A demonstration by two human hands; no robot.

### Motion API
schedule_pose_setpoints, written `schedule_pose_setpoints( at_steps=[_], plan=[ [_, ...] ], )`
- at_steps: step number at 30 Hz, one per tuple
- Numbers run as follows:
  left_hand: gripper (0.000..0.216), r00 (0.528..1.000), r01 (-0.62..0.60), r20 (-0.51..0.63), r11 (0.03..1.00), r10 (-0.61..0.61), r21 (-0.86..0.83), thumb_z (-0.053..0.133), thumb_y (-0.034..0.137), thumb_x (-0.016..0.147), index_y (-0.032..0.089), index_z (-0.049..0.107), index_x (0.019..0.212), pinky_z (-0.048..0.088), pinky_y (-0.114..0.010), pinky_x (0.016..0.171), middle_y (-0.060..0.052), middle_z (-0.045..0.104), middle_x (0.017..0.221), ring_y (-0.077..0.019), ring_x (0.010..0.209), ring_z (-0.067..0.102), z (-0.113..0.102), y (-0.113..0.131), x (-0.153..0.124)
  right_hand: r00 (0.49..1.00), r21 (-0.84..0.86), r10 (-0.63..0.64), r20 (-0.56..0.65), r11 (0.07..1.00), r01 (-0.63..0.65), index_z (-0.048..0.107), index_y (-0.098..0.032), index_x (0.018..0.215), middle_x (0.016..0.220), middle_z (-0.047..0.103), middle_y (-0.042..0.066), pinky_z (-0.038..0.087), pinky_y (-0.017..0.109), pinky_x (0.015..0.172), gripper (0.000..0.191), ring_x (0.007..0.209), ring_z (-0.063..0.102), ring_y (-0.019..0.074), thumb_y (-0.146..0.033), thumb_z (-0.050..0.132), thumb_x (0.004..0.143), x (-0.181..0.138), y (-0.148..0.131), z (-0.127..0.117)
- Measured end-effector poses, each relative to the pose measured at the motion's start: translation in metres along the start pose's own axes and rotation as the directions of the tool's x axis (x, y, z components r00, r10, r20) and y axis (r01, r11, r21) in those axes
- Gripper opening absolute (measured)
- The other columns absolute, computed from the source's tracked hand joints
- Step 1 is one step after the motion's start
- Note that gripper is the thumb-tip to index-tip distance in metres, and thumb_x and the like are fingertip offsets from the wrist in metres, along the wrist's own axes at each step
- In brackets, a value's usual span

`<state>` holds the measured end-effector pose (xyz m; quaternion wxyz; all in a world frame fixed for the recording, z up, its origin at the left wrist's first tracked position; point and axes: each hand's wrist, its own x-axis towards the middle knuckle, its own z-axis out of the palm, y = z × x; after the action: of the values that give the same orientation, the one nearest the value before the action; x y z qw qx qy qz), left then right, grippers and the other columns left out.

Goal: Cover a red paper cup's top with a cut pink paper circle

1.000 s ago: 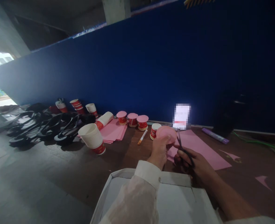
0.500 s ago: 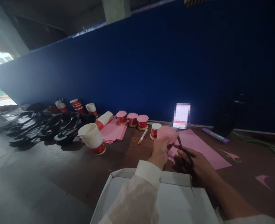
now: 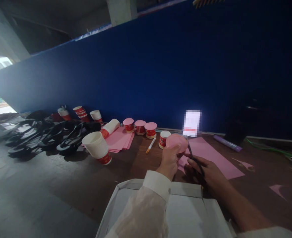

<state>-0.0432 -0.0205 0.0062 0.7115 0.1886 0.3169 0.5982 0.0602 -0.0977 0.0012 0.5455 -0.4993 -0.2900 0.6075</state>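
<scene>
Nearest us sits a white tray (image 3: 185, 211) under our forearms. Just past it our left hand (image 3: 169, 161) has its grip pinched round a cup capped with a pink paper disc (image 3: 177, 141), held above the bench (image 3: 136, 168); our right hand (image 3: 205, 173) is closed on scissors (image 3: 192, 155), blades at the disc's edge. We judge trimming is mid-way. Farther back, three capped cups (image 3: 140, 126) look done; an uncapped cup (image 3: 164, 138), a cup stack (image 3: 97, 147) and pink sheets (image 3: 210, 155) remain.

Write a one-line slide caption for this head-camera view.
Left hand holds a pink paper-covered cup; right hand works black scissors at its edge.
</scene>
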Motion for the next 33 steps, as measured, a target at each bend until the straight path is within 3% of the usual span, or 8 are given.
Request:
schedule_pose_setpoints(
  at_steps=[11,23,33],
  plan=[
    [0.021,1.0,0.003,-0.004,1.0,-0.003,-0.002,0.079,0.014,0.062,0.01,0.069,0.079,0.056,-0.032,0.075,-0.006,0.067,0.073,-0.0163,0.07,0.064,0.0008,0.002,-0.0021,1.0,-0.008,-0.001,-0.003,1.0,0.001,0.069,-0.021,0.131,0.06,0.062,-0.003,0.058,0.036,0.06,0.071,0.048,0.054,0.013,-0.042,0.092,0.067,0.0006,-0.0022,-0.0016],
    [0.019,1.0,0.001,-0.01,1.0,-0.001,-0.002,0.08,0.015,0.059,0.011,0.067,0.074,0.055,-0.033,0.075,-0.005,0.067,0.071,-0.017,0.07,0.065,0.0022,0.0026,-0.003,0.999,-0.05,-0.033,-0.017,0.998,0.032,0.072,-0.021,0.127,0.064,0.063,0.0,0.056,0.032,0.051,0.07,0.05,0.056,0.0142,-0.045,0.092,0.065,-0.0019,-0.0057,0.0],
    [0.018,0.999,-0.002,0.033,1.0,0.003,-0.015,0.078,0.012,0.062,0.01,0.069,0.077,0.056,-0.032,0.075,-0.007,0.069,0.077,-0.0167,0.074,0.065,0.0001,0.005,-0.003,0.997,-0.118,-0.073,-0.033,0.991,0.068,0.072,-0.017,0.128,0.058,0.059,-0.003,0.06,0.035,0.056,0.074,0.046,0.052,0.0122,-0.048,0.092,0.064,-0.0041,-0.0089,0.0008]
  ],
)
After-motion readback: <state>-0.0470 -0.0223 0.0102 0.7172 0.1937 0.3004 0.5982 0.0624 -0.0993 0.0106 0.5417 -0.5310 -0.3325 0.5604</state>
